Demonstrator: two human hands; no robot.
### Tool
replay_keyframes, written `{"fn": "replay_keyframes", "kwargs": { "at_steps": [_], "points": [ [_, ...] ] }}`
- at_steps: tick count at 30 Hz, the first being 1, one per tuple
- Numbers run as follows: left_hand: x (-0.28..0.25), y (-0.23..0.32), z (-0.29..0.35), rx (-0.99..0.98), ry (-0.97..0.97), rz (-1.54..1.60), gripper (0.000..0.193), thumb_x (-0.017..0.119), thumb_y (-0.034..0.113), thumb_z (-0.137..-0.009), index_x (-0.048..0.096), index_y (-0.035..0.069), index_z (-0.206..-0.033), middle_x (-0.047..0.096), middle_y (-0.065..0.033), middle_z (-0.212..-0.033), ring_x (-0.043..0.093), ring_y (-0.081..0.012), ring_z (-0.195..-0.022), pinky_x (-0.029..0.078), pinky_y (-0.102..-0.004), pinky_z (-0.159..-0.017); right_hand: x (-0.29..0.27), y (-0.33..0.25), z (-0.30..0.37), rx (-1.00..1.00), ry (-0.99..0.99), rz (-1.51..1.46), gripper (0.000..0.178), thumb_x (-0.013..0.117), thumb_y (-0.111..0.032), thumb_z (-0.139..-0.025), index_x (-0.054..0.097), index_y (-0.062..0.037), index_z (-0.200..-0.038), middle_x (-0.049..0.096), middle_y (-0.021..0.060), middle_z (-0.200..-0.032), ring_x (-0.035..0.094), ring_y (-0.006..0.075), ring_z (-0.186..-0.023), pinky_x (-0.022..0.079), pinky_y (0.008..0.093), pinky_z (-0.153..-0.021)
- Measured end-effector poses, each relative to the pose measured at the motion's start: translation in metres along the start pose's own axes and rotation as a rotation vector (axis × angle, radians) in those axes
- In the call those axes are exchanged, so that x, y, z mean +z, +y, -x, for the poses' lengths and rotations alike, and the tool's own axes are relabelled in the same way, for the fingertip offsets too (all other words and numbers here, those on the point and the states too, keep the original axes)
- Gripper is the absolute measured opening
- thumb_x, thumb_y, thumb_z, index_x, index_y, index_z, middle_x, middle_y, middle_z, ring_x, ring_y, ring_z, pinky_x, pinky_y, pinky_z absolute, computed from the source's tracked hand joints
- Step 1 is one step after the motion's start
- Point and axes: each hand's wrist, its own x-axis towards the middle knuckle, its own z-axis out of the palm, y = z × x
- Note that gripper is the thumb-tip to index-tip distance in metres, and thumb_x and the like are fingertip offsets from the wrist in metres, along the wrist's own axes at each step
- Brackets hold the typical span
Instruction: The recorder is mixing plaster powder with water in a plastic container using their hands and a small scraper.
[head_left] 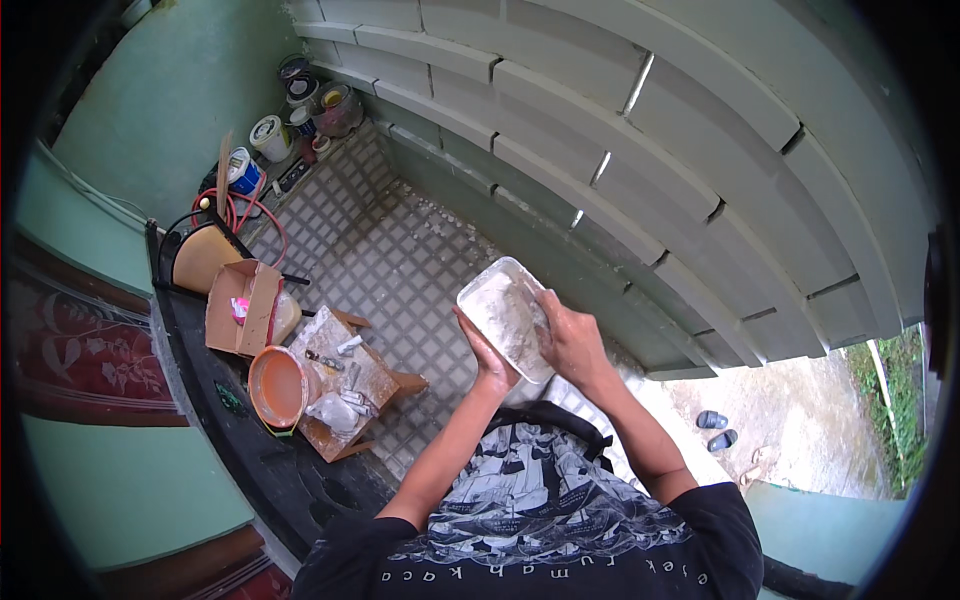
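A white rectangular plastic tub with rounded corners is held out in front of my body, tilted. White powder fills much of it, heaped and lumpy. My left hand is closed around the tub's left side, bearing it from below. Over the opposite rim reaches my right hand, bent and closed, its fingertips dipping toward the powder. Those fingertips are partly hidden, so I cannot make out what they hold.
To the left, a powder-dusted wooden stool carries tools and a plastic bag. Beside it are an orange bucket, a cardboard box and a chair. Paint pails line the far corner. Sandals lie right; a block wall rises ahead.
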Motion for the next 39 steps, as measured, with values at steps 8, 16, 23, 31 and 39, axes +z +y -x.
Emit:
{"fn": "replay_keyframes", "kwargs": {
  "at_steps": [8,16,23,31,39],
  "points": [
    [0.007,-0.004,0.007,0.001,0.038,-0.134,0.077,0.022,0.072,-0.087,0.040,0.015,-0.135,0.045,-0.0042,-0.133,0.045,-0.0240,-0.121,0.036,-0.0393,-0.104,0.007,-0.008,0.005,-0.050,0.030,-0.143,0.048,0.064,0.001,-0.068,0.050,-0.0019,-0.114,0.060,0.0239,-0.087,0.061,0.0416,-0.075,0.051,0.0436,-0.064],
    [-0.003,-0.001,-0.001,-0.040,0.038,-0.106,0.078,0.022,0.073,-0.086,0.042,0.015,-0.134,0.048,-0.0046,-0.129,0.048,-0.0243,-0.118,0.039,-0.0404,-0.100,0.000,-0.006,0.002,-0.169,-0.053,-0.159,0.045,0.064,0.000,-0.065,0.054,-0.0037,-0.109,0.060,0.0212,-0.079,0.061,0.0391,-0.070,0.050,0.0416,-0.060],
    [-0.005,-0.001,-0.006,-0.092,-0.037,-0.014,0.087,0.024,0.079,-0.080,0.043,0.013,-0.134,0.050,-0.0087,-0.130,0.051,-0.0293,-0.116,0.042,-0.0445,-0.099,-0.011,0.014,-0.014,-0.024,0.018,-0.068,0.045,0.066,-0.002,-0.065,0.054,-0.0055,-0.108,0.060,0.0206,-0.073,0.060,0.0389,-0.066,0.049,0.0418,-0.058],
    [0.004,0.003,0.000,-0.089,-0.096,-0.057,0.090,0.022,0.079,-0.081,0.038,0.012,-0.138,0.045,-0.0088,-0.136,0.046,-0.0296,-0.122,0.038,-0.0442,-0.103,-0.019,0.016,-0.014,-0.172,0.145,0.111,0.047,0.066,-0.003,-0.065,0.053,-0.0059,-0.110,0.063,0.0143,-0.074,0.063,0.0313,-0.063,0.050,0.0388,-0.055],
    [-0.005,-0.007,0.000,-0.064,0.086,-0.193,0.083,0.024,0.076,-0.084,0.041,0.014,-0.136,0.046,-0.0076,-0.132,0.048,-0.0267,-0.119,0.037,-0.0420,-0.102,0.016,0.005,0.000,-0.148,0.014,-0.025,0.046,0.065,-0.005,-0.066,0.053,-0.0042,-0.111,0.062,0.0163,-0.073,0.064,0.0330,-0.065,0.051,0.0415,-0.058]
  ]
}}
